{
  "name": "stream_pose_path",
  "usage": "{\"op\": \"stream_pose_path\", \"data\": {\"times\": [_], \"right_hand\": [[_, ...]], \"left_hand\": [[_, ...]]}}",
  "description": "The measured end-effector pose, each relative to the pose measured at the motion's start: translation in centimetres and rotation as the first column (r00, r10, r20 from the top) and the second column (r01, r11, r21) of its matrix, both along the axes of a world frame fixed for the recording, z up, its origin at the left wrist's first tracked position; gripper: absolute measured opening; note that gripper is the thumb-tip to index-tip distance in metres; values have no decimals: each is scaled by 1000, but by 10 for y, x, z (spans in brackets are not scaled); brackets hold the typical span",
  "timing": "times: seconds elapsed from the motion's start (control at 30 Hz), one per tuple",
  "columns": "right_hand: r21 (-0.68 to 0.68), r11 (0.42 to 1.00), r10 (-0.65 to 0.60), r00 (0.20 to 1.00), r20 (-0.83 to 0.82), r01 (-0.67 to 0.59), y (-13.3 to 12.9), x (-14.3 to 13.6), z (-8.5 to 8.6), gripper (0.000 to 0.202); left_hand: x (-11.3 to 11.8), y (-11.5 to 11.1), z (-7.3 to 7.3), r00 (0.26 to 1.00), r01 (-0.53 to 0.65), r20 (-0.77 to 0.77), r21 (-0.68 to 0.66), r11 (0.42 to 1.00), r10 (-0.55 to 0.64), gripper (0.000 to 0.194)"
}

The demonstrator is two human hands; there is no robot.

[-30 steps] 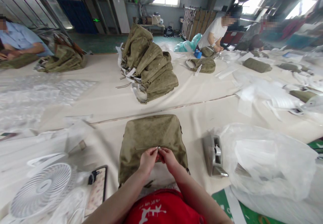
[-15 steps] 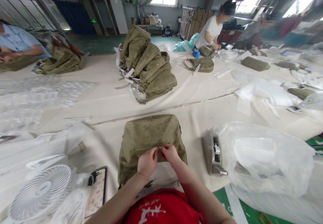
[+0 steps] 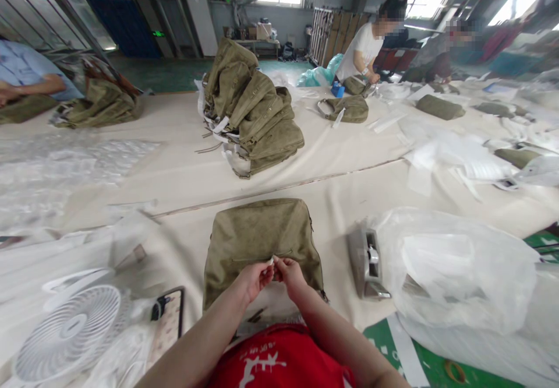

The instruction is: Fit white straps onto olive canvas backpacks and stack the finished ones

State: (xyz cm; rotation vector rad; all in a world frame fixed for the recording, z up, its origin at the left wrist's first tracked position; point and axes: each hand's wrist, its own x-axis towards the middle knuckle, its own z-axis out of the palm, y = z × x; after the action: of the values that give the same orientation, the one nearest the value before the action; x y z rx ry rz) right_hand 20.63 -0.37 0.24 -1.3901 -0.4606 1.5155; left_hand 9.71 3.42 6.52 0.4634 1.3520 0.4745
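Note:
An olive-green fabric bag (image 3: 262, 225) lies flat on the table in front of me, a straight zipper line crossing its face. Over that line, my left hand (image 3: 255, 280) is closed in a pinch, its fingertips on a small white piece (image 3: 271, 261), too small to name. Touching the same spot, my right hand (image 3: 289, 274) also pinches, thumb and forefinger together. Whether the piece is joined to the zipper cannot be seen. Pale wrapping with dark straps (image 3: 257, 316) shows between my forearms at the bag's near edge.
Right of the bag stands a metal tape dispenser (image 3: 369, 263), beside clear plastic bags (image 3: 458, 277). To the left are a white fan (image 3: 72, 332) and a phone (image 3: 171, 318). A heap of olive bags (image 3: 257, 114) lies farther back. Co-workers (image 3: 360, 56) sit across the table.
My left hand has turned so its curled fingers show, and the small white piece has come into sight between my fingertips. The bag stays in place; the view has shifted slightly.

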Motion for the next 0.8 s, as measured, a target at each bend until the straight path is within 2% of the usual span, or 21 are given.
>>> {"op": "stream_pose_path", "data": {"times": [0.07,0.17,0.27,0.4,0.5,0.57,0.6,0.67,0.73,0.77,0.8], "right_hand": [[-38,999,-25,1000,5,25,0,0,2,50],[-93,989,-104,989,107,115,0,5,7,46],[-100,983,-133,975,176,152,1,8,14,38],[-100,994,-30,996,83,38,5,1,21,38],[-71,997,21,1000,-5,-22,6,-5,22,41],[-49,998,48,998,-28,-49,6,-7,22,43],[-39,998,57,998,-32,-59,6,-7,21,43],[-37,998,51,998,-32,-52,6,-4,21,40],[-75,996,41,999,-32,-43,5,-1,20,35],[-96,994,52,998,-22,-54,5,1,20,32],[-108,991,79,997,8,-78,4,4,20,31]], "left_hand": [[-1,1,1,1000,-4,0,1,1000,4,14],[-2,0,2,1000,-8,-7,14,1000,8,13],[-3,-3,3,997,54,-62,79,995,-49,16],[-3,-9,3,958,239,-204,181,954,-202,26],[-3,-11,4,943,307,-200,217,927,-265,25],[-5,-11,6,909,392,-244,231,891,-337,27],[-7,-10,8,864,471,-321,238,849,-389,29],[-12,-6,13,696,650,-577,251,717,-428,30],[-16,-1,18,500,788,-805,271,554,-318,26],[-17,3,21,436,835,-866,289,468,-244,24],[-17,7,24,405,869,-895,312,385,-188,24]]}}
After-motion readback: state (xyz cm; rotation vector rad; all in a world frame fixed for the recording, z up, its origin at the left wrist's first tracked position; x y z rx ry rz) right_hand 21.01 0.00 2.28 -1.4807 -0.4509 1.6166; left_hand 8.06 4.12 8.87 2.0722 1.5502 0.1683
